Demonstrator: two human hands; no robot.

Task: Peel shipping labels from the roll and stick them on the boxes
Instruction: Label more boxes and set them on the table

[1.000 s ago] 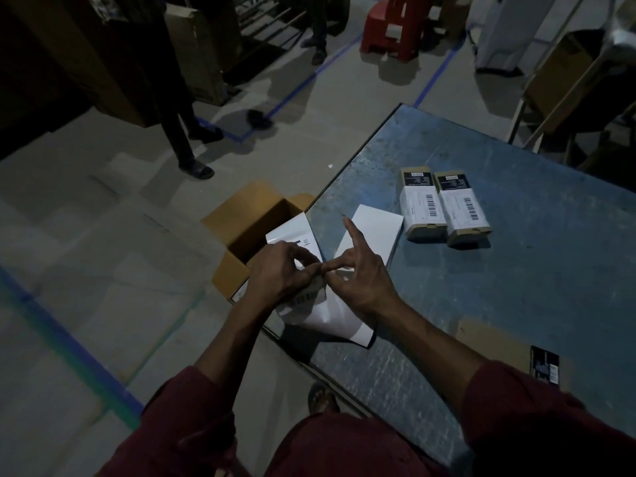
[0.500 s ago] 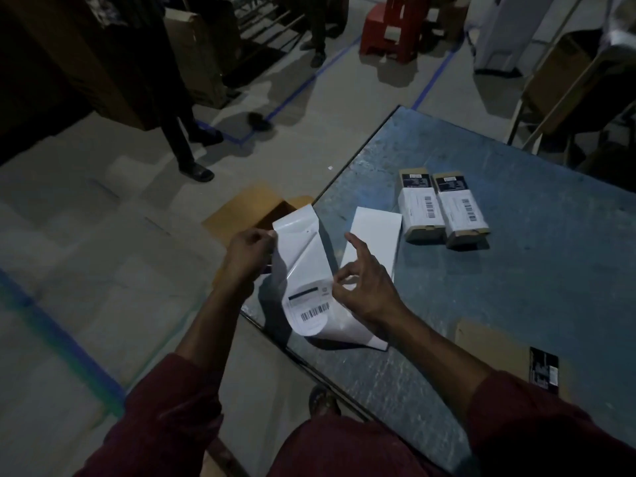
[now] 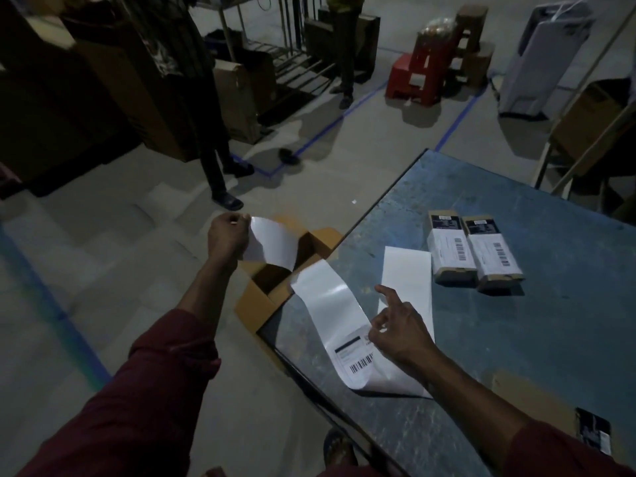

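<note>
Left hand (image 3: pixel 228 235) pinches a blank white sheet (image 3: pixel 272 247) at its far corner, holding it up over the open cardboard carton (image 3: pixel 275 290) that stands on the floor just left of the blue table (image 3: pixel 516 339). Right hand (image 3: pixel 395 327), index finger extended and the others curled, pinches the printed shipping label (image 3: pixel 354 356) on the glossy liner strip (image 3: pixel 327 304), which curls up from the table's near-left edge. Just beyond it lies a second white strip (image 3: pixel 407 277). Farther right, two labelled boxes (image 3: pixel 475 251) lie side by side, touching.
</note>
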